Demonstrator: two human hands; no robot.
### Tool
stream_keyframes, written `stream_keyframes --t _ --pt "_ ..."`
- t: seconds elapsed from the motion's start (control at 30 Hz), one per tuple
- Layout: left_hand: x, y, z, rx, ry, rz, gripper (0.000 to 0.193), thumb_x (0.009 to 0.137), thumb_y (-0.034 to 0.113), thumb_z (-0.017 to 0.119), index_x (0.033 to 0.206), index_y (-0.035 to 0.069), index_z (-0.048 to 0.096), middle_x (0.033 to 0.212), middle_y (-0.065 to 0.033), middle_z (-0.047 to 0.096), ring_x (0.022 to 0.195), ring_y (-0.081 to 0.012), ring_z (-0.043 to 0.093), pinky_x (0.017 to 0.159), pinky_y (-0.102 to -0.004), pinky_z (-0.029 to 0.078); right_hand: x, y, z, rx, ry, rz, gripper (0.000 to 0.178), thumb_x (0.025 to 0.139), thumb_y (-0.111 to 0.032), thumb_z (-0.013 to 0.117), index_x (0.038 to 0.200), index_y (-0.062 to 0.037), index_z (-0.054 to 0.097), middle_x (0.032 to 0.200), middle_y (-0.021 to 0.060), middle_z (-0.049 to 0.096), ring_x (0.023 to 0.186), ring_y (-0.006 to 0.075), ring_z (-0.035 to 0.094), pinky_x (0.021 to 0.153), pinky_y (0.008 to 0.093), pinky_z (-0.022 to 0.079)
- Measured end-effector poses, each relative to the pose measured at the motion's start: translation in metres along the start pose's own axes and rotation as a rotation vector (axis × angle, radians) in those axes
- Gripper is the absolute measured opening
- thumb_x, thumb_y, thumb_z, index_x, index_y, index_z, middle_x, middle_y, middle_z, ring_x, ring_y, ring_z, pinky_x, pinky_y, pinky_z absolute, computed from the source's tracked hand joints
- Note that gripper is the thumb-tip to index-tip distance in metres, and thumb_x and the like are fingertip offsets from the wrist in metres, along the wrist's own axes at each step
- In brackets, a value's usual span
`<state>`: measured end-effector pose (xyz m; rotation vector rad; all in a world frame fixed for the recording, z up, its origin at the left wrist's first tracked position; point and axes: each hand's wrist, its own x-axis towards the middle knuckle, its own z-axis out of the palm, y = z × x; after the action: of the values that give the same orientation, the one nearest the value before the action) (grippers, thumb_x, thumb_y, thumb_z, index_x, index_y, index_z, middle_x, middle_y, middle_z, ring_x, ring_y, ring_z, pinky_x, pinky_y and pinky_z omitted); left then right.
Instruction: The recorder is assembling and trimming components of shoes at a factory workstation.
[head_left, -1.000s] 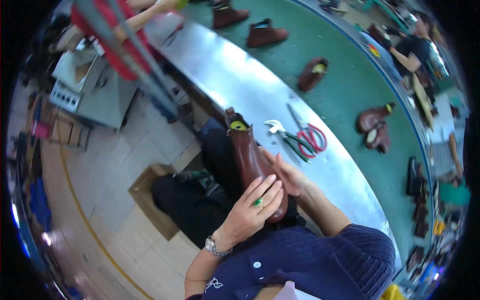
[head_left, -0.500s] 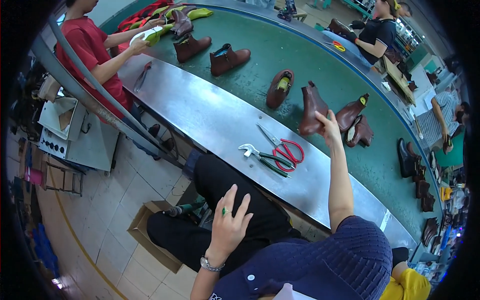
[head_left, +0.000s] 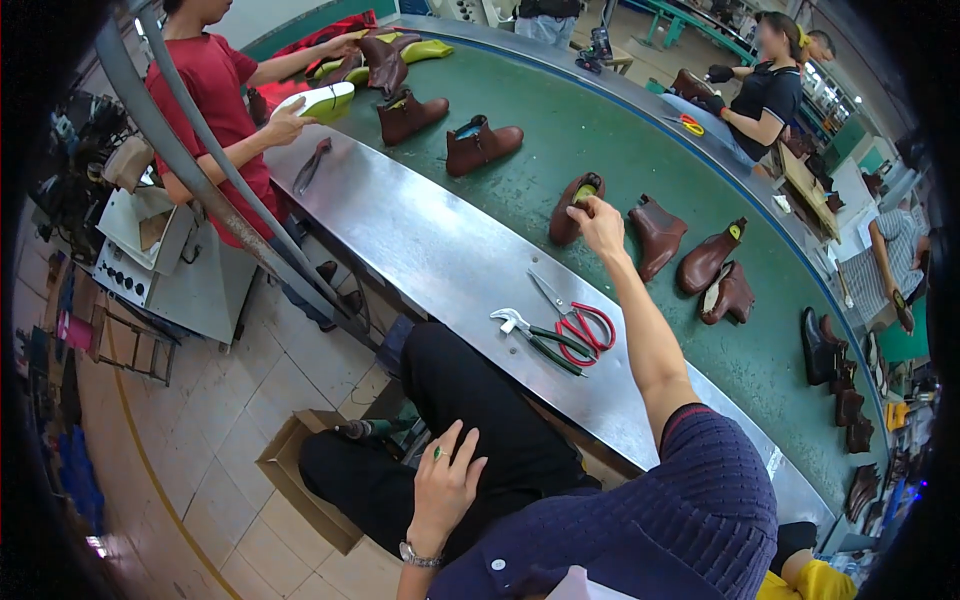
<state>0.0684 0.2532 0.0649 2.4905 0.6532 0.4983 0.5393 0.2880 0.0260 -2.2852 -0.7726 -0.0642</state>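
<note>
My right hand [head_left: 603, 228] reaches over the green work surface, its fingers pinched at the top opening of a brown ankle boot [head_left: 562, 222]. A yellow-green shoe last [head_left: 584, 193] shows inside that boot. Just right of the hand stands another brown ankle boot [head_left: 656, 236]. Beyond it are a boot on its last [head_left: 708, 262] and a boot lying tilted [head_left: 728, 296]. Above my lap, my left hand [head_left: 446, 488] holds nothing, fingers apart. Between my hands, green-handled lasting pincers [head_left: 545, 340] and red-handled scissors [head_left: 580, 325] rest on the metal ledge.
Two brown boots [head_left: 484, 146] [head_left: 412, 117] stand farther left. A co-worker in red [head_left: 205, 110] holds a yellow-green last with a white sole. Another co-worker [head_left: 765, 100] works across the surface. Dark shoes [head_left: 818, 345] line the right side. A cardboard box [head_left: 300, 500] sits below.
My right hand has let go of the boot on the right and moved left to the boot with the yellow-green last. My left hand is slightly lower, and the view has shifted a little.
</note>
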Motion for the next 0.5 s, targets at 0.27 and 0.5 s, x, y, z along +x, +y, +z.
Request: stream_keyframes --t 0.27,0.5 --pt "0.014 -0.009 -0.034 -0.018 0.099 -0.079 0.066 0.081 0.018 0.073 0.139 0.003 0.045 0.138 -0.0183 0.048 0.118 -0.0346 0.053 0.097 -0.0405 0.045 -0.065 -0.131 -0.116 0.744 -0.296 -0.115 0.025 0.085 -0.022 0.071 0.069 -0.0049 0.061 0.058 -0.0025 0.053 0.051 0.0045 0.048 0.045 0.0221 0.033" --pt "0.036 0.005 -0.064 -0.586 -0.03 -0.046 0.1 0.066 0.01 0.083 0.149 0.004 0.028 0.147 -0.0216 0.038 0.131 -0.0365 0.043 0.108 -0.0391 0.035 -0.155 -0.226 -0.112 0.898 -0.992 -0.138 0.034 0.083 -0.022 0.076 0.06 -0.0065 0.057 0.048 -0.0033 0.052 0.041 0.003 0.045 0.041 0.0196 0.028"
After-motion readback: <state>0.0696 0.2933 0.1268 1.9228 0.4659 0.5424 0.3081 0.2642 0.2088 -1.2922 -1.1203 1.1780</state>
